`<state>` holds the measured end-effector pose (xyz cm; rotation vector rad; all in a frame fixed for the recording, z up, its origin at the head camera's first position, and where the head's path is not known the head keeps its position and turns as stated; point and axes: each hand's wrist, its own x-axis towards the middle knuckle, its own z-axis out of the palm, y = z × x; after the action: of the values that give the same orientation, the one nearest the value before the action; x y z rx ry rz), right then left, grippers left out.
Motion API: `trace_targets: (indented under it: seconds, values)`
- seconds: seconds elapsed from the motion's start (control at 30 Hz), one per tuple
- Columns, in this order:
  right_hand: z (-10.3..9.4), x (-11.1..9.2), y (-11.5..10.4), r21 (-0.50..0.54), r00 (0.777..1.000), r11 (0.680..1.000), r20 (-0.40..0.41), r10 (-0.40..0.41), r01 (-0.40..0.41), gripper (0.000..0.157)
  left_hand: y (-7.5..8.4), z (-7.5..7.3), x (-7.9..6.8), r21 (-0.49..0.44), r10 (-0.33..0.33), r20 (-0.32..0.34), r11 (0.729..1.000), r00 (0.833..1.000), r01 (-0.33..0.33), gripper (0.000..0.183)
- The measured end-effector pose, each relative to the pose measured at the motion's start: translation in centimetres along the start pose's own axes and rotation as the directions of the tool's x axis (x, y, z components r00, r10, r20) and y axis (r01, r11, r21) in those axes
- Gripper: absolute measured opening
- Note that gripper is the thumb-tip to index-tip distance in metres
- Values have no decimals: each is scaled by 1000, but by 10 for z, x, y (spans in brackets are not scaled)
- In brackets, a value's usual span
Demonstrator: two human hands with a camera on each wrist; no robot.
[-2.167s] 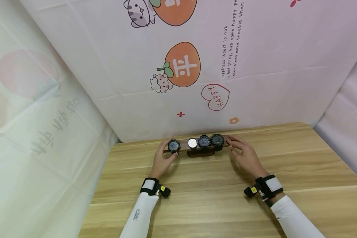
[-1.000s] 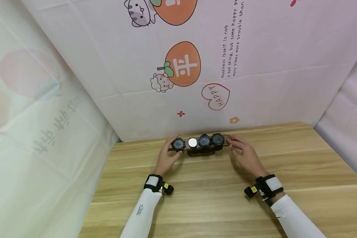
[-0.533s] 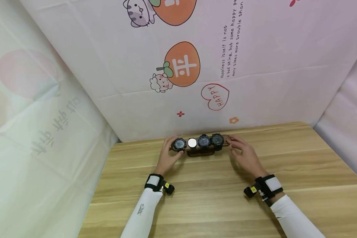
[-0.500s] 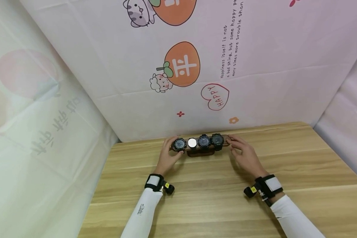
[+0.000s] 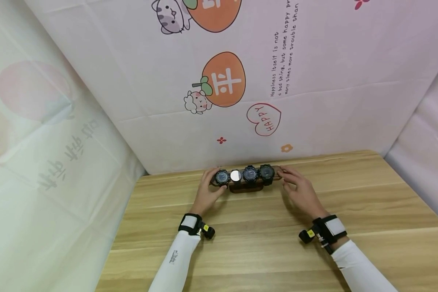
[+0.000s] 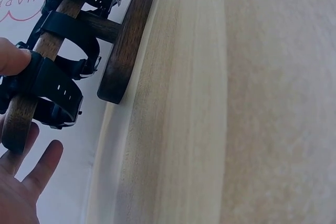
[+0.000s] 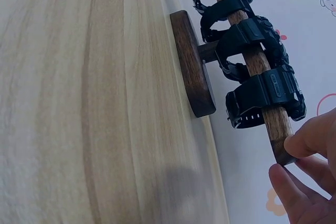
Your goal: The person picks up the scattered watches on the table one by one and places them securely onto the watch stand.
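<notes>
A dark wooden T-shaped watch stand [image 5: 246, 188] is at the back of the table, with several black wristwatches strapped round its bar. My left hand [image 5: 206, 194] grips the leftmost wristwatch [image 5: 222, 177] near the bar's left end. In the left wrist view, the thumb presses on that watch's strap [image 6: 50, 80], and the other fingers spread past the bar end. My right hand [image 5: 302, 192] pinches the bar's right end [image 7: 278, 129] between thumb and fingers. The second watch [image 5: 235, 175] has a glare-white face; two more watches, a middle one [image 5: 250, 173] and a right one [image 5: 267, 172], sit beside it.
The wood-grain table [image 5: 255, 239] stretches toward me in front of the stand. Just behind the stand, a white printed cloth [image 5: 190, 142] rises along the table's back edge. Another cloth [image 5: 58, 162] hangs at the left side.
My left hand has slid the leftmost wristwatch to the right along the bar, closer to the white-faced one. The right hand and the stand stay in place.
</notes>
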<state>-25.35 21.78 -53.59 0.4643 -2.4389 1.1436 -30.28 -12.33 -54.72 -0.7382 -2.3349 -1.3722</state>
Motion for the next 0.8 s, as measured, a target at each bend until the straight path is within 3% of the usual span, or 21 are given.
trace_targets:
  seconds: [0.23, 0.33, 0.43, 0.53, 0.67, 0.8]
  values:
    - [-1, 1, 0, -6, 1000, 1000, -9, -1, 1, 42, 1, 0, 1, 20, -49, 36, 999, 998, 48, 66]
    - [-1, 1, 0, -7, 1000, 1000, -9, -5, 5, 42, 1, 0, 0, 9, -36, 40, 999, 999, 35, 66]
    - [-1, 1, 0, -9, 1000, 1000, -5, -12, 12, 41, 17, -3, 0, 6, -27, 37, 1000, 999, 27, 66]
    - [-2, 1, 0, -13, 1000, 1000, -4, -12, 12, 40, 21, -3, 0, 11, -27, 33, 1000, 999, 27, 68]
    - [-3, 0, -1, -7, 1000, 1000, 2, -2, 2, 41, 5, 1, -1, 18, -23, 38, 1000, 999, 22, 71]
    - [-5, -1, 0, 21, 1000, 1000, 23, -6, 5, 46, 1, -2, -2, 24, -41, 61, 999, 997, 40, 73]
